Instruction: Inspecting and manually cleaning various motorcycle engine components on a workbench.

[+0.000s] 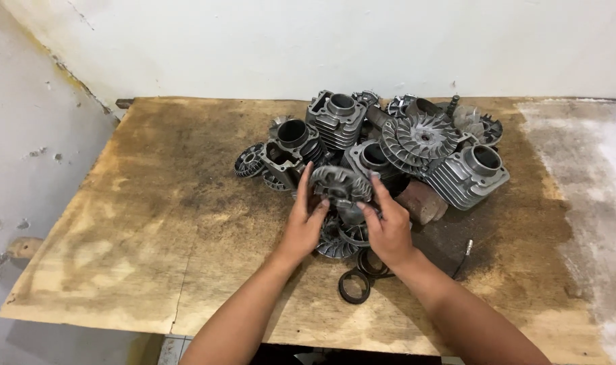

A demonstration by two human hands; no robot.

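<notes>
Both hands, left hand (304, 222) and right hand (387, 230), grip a finned metal disc (340, 184) between them (fingers curled on its rim), just in front of the engine-parts pile (389, 145).

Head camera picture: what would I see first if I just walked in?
First, the grey pile of metal engine parts at the back middle of the stained wooden table. Just in front of it, the left hand and right hand hold a round finned disc between them. Black rings lie near the front edge.
</notes>
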